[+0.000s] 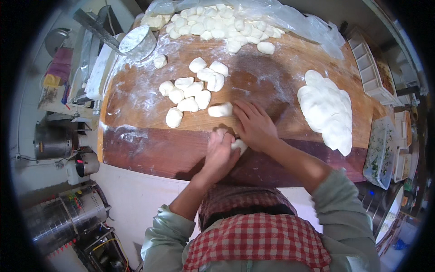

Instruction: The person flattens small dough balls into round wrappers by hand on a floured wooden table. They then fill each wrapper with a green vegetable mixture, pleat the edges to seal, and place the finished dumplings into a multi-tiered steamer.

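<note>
My left hand (pixel 220 149) is closed around a piece of white dough (pixel 239 147), low on the dark front strip of the wooden worktop (pixel 153 149). Just beyond and to the right, my right hand (pixel 255 124) is bent over the board, its fingertips at the right end of a short dough piece (pixel 220 109); whether it grips that piece cannot be told. Several cut dough lumps (pixel 193 89) lie in a loose group ahead and to the left. A stack of flattened dough rounds (pixel 326 107) rests at the right.
Many dough pieces (pixel 210 23) are heaped at the far edge beside clear plastic sheeting (pixel 299 23). A floured metal pot with a handle (pixel 138 44) stands at the back left. White divided containers (pixel 370 68) and a clear tub with chopped greens (pixel 380 151) line the right side.
</note>
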`<move>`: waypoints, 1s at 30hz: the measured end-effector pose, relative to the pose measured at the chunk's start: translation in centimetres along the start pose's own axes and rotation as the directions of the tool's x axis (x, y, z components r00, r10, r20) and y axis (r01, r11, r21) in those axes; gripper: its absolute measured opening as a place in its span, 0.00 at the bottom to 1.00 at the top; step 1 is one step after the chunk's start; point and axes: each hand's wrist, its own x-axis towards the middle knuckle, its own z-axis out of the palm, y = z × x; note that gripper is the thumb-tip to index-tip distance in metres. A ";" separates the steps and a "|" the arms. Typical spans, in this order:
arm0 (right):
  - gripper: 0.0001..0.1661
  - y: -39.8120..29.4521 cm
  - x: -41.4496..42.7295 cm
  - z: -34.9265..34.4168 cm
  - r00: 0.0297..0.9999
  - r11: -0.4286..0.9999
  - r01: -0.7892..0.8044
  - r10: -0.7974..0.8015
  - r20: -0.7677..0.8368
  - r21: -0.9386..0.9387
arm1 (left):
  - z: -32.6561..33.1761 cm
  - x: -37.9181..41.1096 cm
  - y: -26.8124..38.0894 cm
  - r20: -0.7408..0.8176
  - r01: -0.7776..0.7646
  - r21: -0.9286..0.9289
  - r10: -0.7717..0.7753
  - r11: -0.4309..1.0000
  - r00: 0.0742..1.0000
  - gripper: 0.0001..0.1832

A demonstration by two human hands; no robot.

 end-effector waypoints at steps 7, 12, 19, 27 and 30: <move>0.32 0.7 -8.2 -0.8 0.989 0.991 0.102 -0.092 0.112 -0.088 | 0.8 -2.3 0.2 0.091 0.323 -0.688 -0.364 0.649 0.927 0.14; 0.38 -1.5 1.6 0.4 0.995 0.998 0.055 -0.057 0.079 0.034 | -1.2 0.2 1.7 0.084 0.246 -0.037 -0.242 0.969 0.967 0.12; 0.41 -2.7 -7.1 -1.1 0.971 0.992 0.110 -0.096 0.218 -0.054 | 0.2 -4.4 -0.8 0.020 0.255 -0.490 -0.282 0.834 0.959 0.11; 0.29 -2.1 -5.8 -0.4 0.979 0.983 0.184 -0.185 0.081 0.025 | -1.3 -5.1 -2.9 -0.119 0.309 -0.498 -0.417 0.810 0.901 0.08; 0.28 -4.3 -7.4 -0.3 0.974 0.980 0.194 -0.187 0.126 -0.053 | 0.5 -7.1 -0.9 -0.079 0.209 -0.446 -0.271 0.870 0.959 0.09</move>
